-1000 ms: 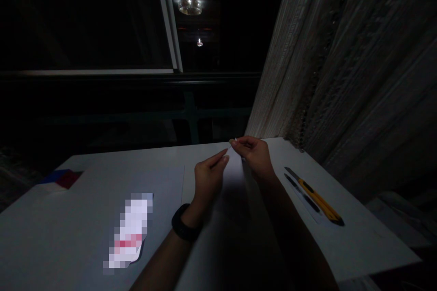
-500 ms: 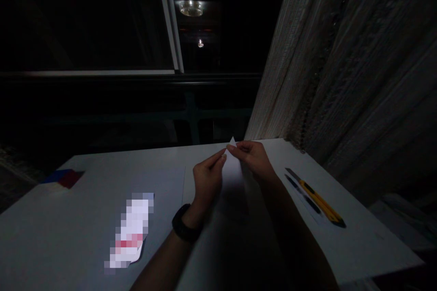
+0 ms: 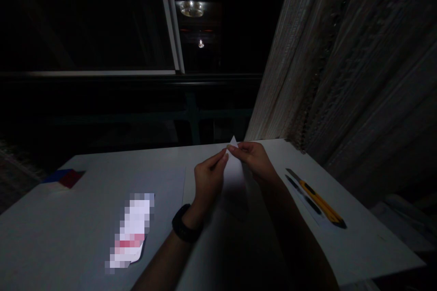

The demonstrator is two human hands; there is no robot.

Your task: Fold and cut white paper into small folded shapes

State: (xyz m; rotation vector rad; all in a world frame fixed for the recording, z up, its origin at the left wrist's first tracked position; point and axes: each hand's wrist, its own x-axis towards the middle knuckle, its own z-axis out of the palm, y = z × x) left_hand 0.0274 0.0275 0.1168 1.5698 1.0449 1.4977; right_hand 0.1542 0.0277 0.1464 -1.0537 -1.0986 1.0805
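Note:
A folded sheet of white paper [image 3: 235, 175] with a pointed top is held up over the table between both hands. My left hand [image 3: 210, 175], with a black band [image 3: 186, 223] on its wrist, pinches the paper's left edge near the tip. Close beside it, my right hand [image 3: 254, 157] grips the upper right edge, its thumb laid across the front just under the point. The paper's lower part is in shadow between my forearms.
On the white table [image 3: 164, 159] a lit phone [image 3: 133, 229], its screen blurred, lies at left. A yellow box cutter [image 3: 319, 200] and a black pen [image 3: 303, 194] lie at right. A blue-and-red block [image 3: 64, 178] sits far left. A curtain [image 3: 283, 54] hangs behind.
Almost nothing differs. Both hands keep hold of the paper near its tip, and the left fingertips have shifted very slightly up and to the right.

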